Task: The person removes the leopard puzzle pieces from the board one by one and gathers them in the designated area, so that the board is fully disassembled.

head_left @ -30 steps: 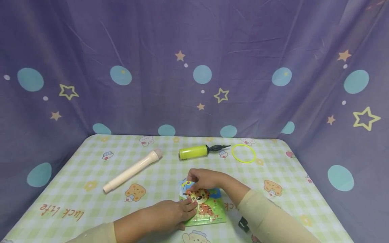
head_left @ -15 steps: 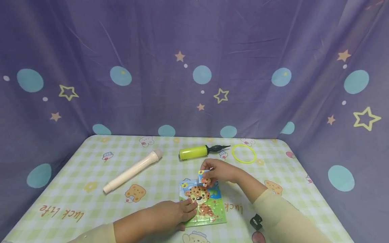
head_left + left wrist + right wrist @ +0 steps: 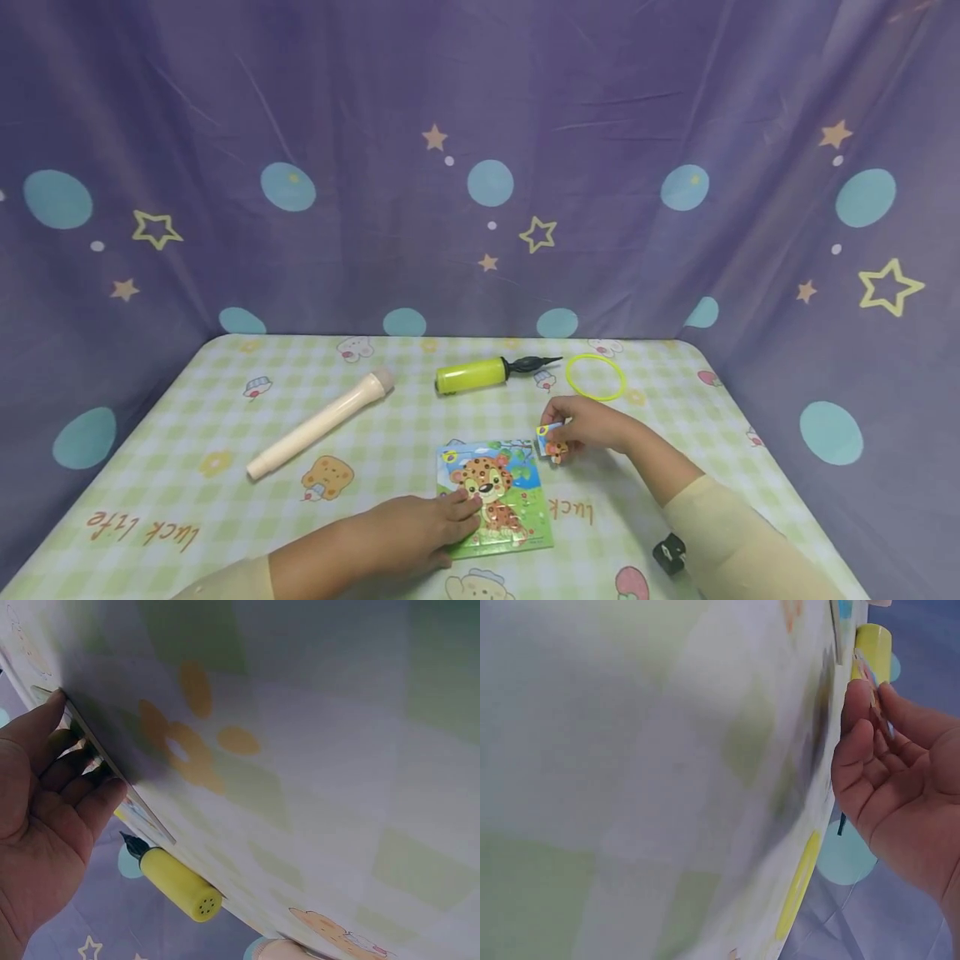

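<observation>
A square picture puzzle [image 3: 517,508] with a spotted cub on blue and green lies flat near the table's front. My left hand [image 3: 420,529] rests on its left side, fingers extended over the cub picture. In the left wrist view, those fingertips [image 3: 112,793] lie along the puzzle's thin edge [image 3: 154,817]. Just beyond the puzzle's upper right corner, my right hand [image 3: 592,425] pinches a small puzzle piece [image 3: 546,439] showing blue sky and part of an orange spotted shape. The right wrist view shows that piece [image 3: 866,671] nearly edge-on between thumb and fingers.
A yellow hand pump [image 3: 471,377] with a black nozzle lies behind the puzzle. To its right is a thin yellow ring [image 3: 596,377]. A cream microphone-shaped stick [image 3: 322,425] lies at the left. A patterned curtain [image 3: 480,125] hangs behind the checked table [image 3: 247,525].
My right hand has lifted a piece from the puzzle's upper left and carried it right, past the upper right corner. My left hand stays on the puzzle. The head view has shifted slightly.
</observation>
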A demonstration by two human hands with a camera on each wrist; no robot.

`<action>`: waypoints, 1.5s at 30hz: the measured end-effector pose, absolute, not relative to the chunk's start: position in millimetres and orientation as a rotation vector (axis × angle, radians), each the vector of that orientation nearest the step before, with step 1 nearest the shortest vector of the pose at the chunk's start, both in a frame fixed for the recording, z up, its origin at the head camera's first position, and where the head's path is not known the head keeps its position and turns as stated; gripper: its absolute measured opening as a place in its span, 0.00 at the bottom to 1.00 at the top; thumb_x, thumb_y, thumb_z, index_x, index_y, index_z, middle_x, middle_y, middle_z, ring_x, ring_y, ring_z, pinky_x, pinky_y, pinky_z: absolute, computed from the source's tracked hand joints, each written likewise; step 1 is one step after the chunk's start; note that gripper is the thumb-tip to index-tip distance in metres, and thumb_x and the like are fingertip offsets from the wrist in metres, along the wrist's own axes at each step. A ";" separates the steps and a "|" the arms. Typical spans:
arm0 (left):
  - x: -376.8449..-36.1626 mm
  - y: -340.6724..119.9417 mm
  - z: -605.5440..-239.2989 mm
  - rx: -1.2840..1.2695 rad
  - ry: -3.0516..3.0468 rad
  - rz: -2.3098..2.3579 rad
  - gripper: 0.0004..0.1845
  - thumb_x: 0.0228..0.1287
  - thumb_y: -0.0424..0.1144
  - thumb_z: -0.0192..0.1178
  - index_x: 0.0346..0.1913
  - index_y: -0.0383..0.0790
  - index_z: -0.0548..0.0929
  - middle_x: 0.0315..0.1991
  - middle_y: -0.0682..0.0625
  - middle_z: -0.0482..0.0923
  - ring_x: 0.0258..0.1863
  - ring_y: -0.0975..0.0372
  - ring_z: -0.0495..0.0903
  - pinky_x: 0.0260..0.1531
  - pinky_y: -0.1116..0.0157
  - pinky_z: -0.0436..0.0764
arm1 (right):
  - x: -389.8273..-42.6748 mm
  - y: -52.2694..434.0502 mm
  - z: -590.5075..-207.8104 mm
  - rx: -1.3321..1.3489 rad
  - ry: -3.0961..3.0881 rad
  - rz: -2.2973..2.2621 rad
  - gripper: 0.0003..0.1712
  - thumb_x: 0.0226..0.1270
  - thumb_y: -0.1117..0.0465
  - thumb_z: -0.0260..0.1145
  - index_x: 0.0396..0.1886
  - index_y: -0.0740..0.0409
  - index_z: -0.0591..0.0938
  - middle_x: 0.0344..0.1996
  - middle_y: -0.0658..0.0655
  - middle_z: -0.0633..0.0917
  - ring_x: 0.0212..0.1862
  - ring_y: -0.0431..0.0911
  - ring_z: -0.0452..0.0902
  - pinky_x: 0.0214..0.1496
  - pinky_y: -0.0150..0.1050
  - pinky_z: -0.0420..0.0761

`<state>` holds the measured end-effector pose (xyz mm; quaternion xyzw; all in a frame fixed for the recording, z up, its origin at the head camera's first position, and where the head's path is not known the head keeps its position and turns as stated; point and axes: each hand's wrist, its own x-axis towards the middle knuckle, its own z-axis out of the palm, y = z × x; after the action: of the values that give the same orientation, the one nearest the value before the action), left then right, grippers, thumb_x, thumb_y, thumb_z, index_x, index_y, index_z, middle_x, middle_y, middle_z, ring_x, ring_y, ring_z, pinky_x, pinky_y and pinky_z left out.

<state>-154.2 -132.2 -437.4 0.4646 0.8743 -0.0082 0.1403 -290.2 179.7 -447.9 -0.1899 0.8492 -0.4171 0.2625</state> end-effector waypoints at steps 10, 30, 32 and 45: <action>-152.9 -135.1 -440.3 1.379 2.581 -0.005 0.32 0.66 0.50 0.60 0.73 0.50 0.68 0.75 0.52 0.61 0.73 0.57 0.63 0.61 0.61 0.76 | -286.4 179.6 -460.0 -0.418 2.418 -0.952 0.06 0.66 0.61 0.67 0.39 0.54 0.79 0.25 0.54 0.84 0.21 0.48 0.81 0.21 0.42 0.81; -151.5 -138.0 -443.8 1.383 2.572 0.035 0.32 0.69 0.50 0.58 0.74 0.51 0.66 0.76 0.53 0.59 0.74 0.57 0.61 0.62 0.61 0.76 | -273.2 169.3 -456.6 -0.461 2.661 -0.654 0.07 0.65 0.56 0.69 0.35 0.50 0.77 0.34 0.54 0.75 0.20 0.45 0.79 0.24 0.39 0.79; -151.8 -137.5 -442.5 1.388 2.576 0.029 0.32 0.69 0.50 0.58 0.73 0.51 0.66 0.75 0.53 0.60 0.73 0.57 0.62 0.62 0.61 0.75 | -273.4 168.6 -455.5 -0.492 2.717 -0.604 0.07 0.65 0.54 0.69 0.35 0.48 0.77 0.35 0.51 0.75 0.25 0.43 0.77 0.30 0.39 0.78; -154.4 -134.4 -441.9 1.432 2.611 -0.033 0.32 0.66 0.51 0.61 0.71 0.52 0.70 0.73 0.54 0.64 0.71 0.58 0.66 0.59 0.63 0.78 | -270.5 122.8 -437.9 -0.920 2.591 -0.660 0.23 0.67 0.48 0.67 0.59 0.48 0.77 0.47 0.50 0.78 0.40 0.40 0.76 0.43 0.37 0.78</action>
<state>-154.4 -134.4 -441.9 0.4791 0.8739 -0.0110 0.0816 -270.5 122.8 -437.9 -0.3212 0.9051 -0.2306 0.1564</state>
